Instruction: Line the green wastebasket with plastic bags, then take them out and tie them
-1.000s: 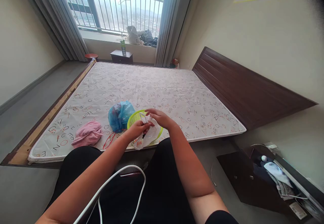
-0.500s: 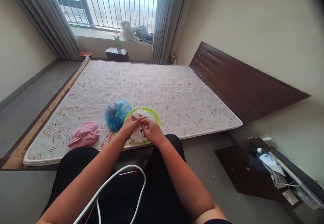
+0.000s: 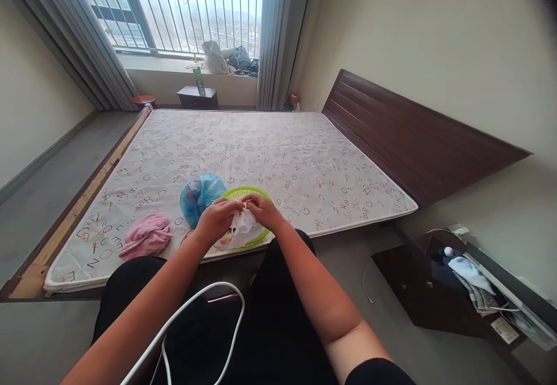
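A white plastic bag (image 3: 244,229) hangs from my fingers over a lime-green basket (image 3: 263,235) at the mattress's near edge. My left hand (image 3: 217,218) pinches the bag's top from the left. Opposite it, my right hand (image 3: 261,210) grips the same gathered part, fingertips close to the left ones. Something orange-red shows faintly at the bag's lower left; I cannot make out what it is. Just left of the basket sits a blue plastic bag (image 3: 198,196) with dark contents. Farther left lies a crumpled pink cloth (image 3: 147,234).
The letter-printed mattress (image 3: 235,147) stretches away to a dark headboard (image 3: 418,135) on the right. A white cable (image 3: 191,305) loops across my lap. Right of my knees stands a dark cabinet (image 3: 418,292) with clothes on it. A small nightstand (image 3: 198,98) stands beyond the mattress.
Both hands have pulled the white bag's top up and toward me, so more of the bag hangs below them and the basket's far inside shows. The view has shifted slightly.
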The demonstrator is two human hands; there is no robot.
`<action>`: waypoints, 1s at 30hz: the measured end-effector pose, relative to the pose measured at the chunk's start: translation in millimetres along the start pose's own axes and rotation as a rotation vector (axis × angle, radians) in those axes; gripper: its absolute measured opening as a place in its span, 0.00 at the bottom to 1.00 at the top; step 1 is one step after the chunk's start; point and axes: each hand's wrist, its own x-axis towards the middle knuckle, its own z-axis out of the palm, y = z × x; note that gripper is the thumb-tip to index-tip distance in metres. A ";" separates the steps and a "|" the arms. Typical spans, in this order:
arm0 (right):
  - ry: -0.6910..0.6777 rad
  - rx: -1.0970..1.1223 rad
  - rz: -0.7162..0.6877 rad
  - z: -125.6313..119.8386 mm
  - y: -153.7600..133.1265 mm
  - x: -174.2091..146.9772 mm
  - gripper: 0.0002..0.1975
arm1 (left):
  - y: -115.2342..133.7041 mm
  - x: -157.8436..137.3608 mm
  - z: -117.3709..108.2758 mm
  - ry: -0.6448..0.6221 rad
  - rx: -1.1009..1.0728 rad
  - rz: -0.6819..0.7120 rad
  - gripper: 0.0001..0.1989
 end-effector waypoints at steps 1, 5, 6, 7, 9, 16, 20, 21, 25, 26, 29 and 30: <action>-0.021 0.061 0.009 2.6 3.8 0.4 0.11 | -2.5 -3.0 1.8 0.044 0.019 0.041 0.13; -0.096 0.391 0.136 14.1 9.7 -0.1 0.18 | -10.5 -11.0 17.1 0.175 0.070 0.092 0.12; -0.090 0.489 0.200 16.1 9.3 -0.5 0.20 | -12.0 -11.9 21.5 0.179 0.067 0.111 0.11; -0.082 0.583 0.267 17.4 8.6 -1.0 0.22 | -13.4 -12.7 25.5 0.173 0.059 0.138 0.11; -0.077 0.733 0.383 18.2 6.8 -1.9 0.27 | -16.0 -14.2 31.0 0.159 0.040 0.188 0.11; 0.186 0.897 0.440 13.3 12.0 9.5 0.24 | -13.2 -24.0 25.8 0.123 0.101 0.237 0.16; 0.534 0.807 0.485 -9.7 25.8 33.0 0.16 | -9.3 -39.0 26.1 0.137 0.128 0.287 0.15; 0.616 0.778 0.505 -18.8 30.3 38.8 0.15 | -9.8 -45.7 28.3 0.129 0.125 0.294 0.15; 0.788 0.719 0.561 -49.6 49.1 50.9 0.16 | -18.2 -82.3 41.2 0.056 0.088 0.255 0.15; 0.807 0.714 0.572 -52.9 53.0 50.6 0.16 | -21.3 -91.7 44.0 0.040 0.072 0.243 0.14; 0.789 0.725 0.589 -52.7 59.5 44.3 0.15 | -30.8 -113.9 48.2 0.032 0.008 0.220 0.13; 0.764 0.734 0.586 -50.9 59.1 41.4 0.14 | -33.5 -118.8 48.4 0.037 -0.010 0.208 0.12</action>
